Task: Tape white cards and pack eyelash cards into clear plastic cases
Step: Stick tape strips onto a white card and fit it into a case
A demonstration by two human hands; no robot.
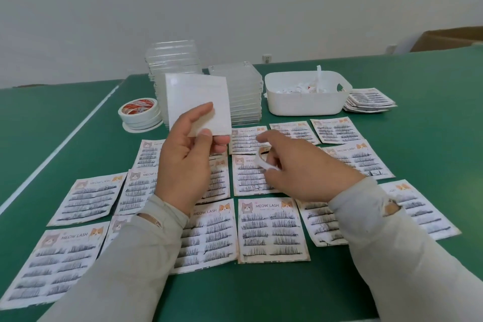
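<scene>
My left hand holds a white card upright above the table, pinched at its lower edge between thumb and fingers. My right hand hovers over the eyelash cards and pinches a curled white strip of tape backing. Several eyelash cards printed "MEOW LASH" lie face up in rows on the green table. Two stacks of clear plastic cases stand behind the white card. Rolls of double-sided tape sit to the left of the stacks.
A white plastic bin holding paper scraps stands at the back right, with a small pile of eyelash cards beside it. A cardboard box shows at the far right. A white line crosses the table's left side.
</scene>
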